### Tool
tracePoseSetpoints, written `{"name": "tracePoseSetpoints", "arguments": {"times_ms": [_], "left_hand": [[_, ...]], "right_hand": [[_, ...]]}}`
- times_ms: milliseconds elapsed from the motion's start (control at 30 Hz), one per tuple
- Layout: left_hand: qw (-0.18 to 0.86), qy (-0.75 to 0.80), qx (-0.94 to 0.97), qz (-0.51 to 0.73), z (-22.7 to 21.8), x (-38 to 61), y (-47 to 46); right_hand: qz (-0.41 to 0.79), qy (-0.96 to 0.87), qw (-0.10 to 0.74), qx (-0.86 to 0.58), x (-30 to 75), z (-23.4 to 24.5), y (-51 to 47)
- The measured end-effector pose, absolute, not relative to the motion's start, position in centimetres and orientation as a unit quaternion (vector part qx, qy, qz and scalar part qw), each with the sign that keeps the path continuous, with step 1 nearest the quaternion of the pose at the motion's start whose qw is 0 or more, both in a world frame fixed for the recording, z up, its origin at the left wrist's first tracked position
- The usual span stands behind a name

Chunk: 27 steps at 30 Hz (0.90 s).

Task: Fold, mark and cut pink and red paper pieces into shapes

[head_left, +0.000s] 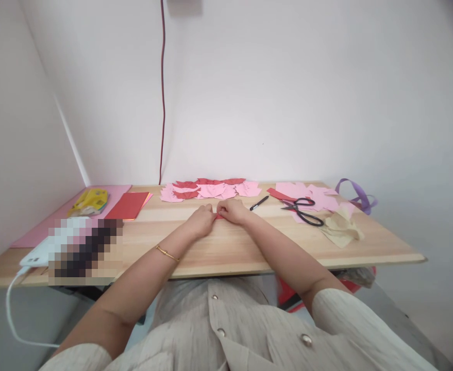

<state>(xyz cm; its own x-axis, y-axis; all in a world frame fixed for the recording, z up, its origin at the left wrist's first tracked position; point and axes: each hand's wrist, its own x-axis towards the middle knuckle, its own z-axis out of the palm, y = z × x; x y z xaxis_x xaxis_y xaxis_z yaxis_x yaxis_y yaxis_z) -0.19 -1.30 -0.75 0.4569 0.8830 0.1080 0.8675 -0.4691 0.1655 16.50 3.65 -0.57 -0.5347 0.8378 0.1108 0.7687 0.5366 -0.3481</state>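
My left hand (203,220) and my right hand (231,211) are close together over the middle of the wooden table. Between them is a small piece of red paper (220,216), mostly hidden by the fingers. Both hands are closed on it, the right with its fingers pinched at the paper's edge. Just beyond them lies a row of cut pink paper pieces (217,191) and red paper pieces (186,194) with jagged edges. A black pen (259,203) rests to the right of my right hand.
Black-handled scissors (305,212) lie on pink paper scraps (322,197) at right, near a beige crumpled piece (341,230) and purple ribbon (355,193). On the left are red paper sheets (128,205), a yellow packet (89,201) and a white device (36,256) with a cable.
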Motion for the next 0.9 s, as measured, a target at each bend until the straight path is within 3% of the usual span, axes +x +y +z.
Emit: {"name": "tracePoseSetpoints", "arguments": {"times_ms": [100, 267, 533, 733, 900], "left_hand": [[0.039, 0.480, 0.872, 0.087, -0.6, -0.4, -1.5], [0.029, 0.436, 0.892, 0.118, -0.5, -1.3, -2.2], [-0.002, 0.443, 0.893, 0.079, 0.1, -1.6, -3.2], [-0.017, 0.453, 0.889, 0.066, 0.0, -1.4, -3.4], [-0.009, 0.434, 0.897, 0.082, -0.4, -1.7, -3.1]], "right_hand": [[0.100, -0.879, 0.087, -0.458, 16.4, 0.7, 2.8], [0.058, -0.904, -0.078, -0.417, 15.8, 3.3, 0.0], [0.007, -0.913, 0.015, -0.407, 19.8, 0.8, -2.8], [-0.035, -0.891, 0.032, -0.451, 19.6, 0.7, -2.8], [0.003, -0.905, 0.046, -0.423, 17.0, 0.4, -2.3]]}}
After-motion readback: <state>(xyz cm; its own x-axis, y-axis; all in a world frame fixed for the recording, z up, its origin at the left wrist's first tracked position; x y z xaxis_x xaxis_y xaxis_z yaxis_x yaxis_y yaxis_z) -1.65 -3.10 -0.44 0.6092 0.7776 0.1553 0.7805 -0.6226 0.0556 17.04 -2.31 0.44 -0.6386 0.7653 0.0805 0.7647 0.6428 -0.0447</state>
